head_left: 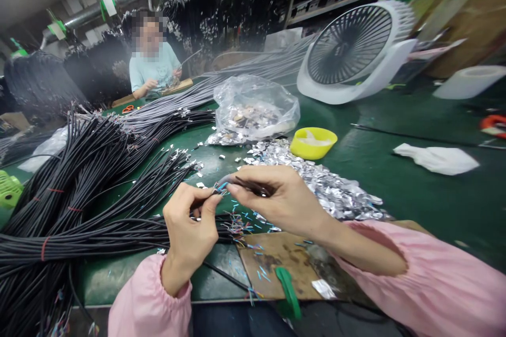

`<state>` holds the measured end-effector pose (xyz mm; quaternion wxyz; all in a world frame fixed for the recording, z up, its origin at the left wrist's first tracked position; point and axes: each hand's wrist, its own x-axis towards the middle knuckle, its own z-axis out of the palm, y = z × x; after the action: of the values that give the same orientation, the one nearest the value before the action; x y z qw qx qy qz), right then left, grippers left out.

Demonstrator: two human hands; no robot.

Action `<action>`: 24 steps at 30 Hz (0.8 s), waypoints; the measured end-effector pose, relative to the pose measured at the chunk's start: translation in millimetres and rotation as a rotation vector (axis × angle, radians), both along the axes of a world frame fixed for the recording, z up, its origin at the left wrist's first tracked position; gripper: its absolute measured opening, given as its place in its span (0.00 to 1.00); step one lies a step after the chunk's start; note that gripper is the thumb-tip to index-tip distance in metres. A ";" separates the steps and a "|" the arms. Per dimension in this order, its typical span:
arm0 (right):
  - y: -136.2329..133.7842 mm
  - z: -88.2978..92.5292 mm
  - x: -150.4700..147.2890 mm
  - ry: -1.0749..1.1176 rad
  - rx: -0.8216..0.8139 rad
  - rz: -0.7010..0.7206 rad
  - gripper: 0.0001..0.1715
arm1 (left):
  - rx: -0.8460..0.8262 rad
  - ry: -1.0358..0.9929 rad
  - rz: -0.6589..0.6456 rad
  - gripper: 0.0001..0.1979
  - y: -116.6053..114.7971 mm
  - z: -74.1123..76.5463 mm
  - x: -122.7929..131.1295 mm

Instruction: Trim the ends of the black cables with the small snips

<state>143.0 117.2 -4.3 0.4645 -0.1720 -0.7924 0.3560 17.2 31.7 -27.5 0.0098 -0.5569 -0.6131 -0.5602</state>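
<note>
My left hand [193,221] is closed in a pinch on the end of a black cable, just left of the middle of the view. Thin blue and pale wires [222,187] stick out of that end between my two hands. My right hand [282,197] is closed around dark tweezers [253,186], its thumb and forefinger meeting at the wires. The tweezers' tips are hidden by the fingers. Below my hands lies a bundle of black cables [130,234] with frayed coloured wire ends.
Foil scraps [336,189] lie heaped behind my right hand, near a yellow bowl [312,150] and a clear plastic bag [256,108]. A white fan [351,52] stands at the back right. A green-handled tool [288,292] lies at the front edge. Another person [156,68] sits across the table.
</note>
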 end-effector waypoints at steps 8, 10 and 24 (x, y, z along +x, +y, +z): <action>-0.4 -2.0 1.2 0.015 0.163 -0.012 0.08 | -0.092 0.060 -0.038 0.08 1.9 3.8 -2.2; 0.7 -2.4 1.4 0.016 0.079 -0.037 0.11 | -0.110 0.074 -0.070 0.11 1.5 5.9 -2.7; 1.3 1.1 -0.4 -0.045 -0.424 0.210 0.11 | -0.092 -0.041 -0.157 0.07 0.4 5.7 -4.7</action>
<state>142.6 118.5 -3.2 0.3609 -0.1902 -0.7235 0.5569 12.5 32.2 -21.8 -0.0721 -0.5916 -0.5926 -0.5418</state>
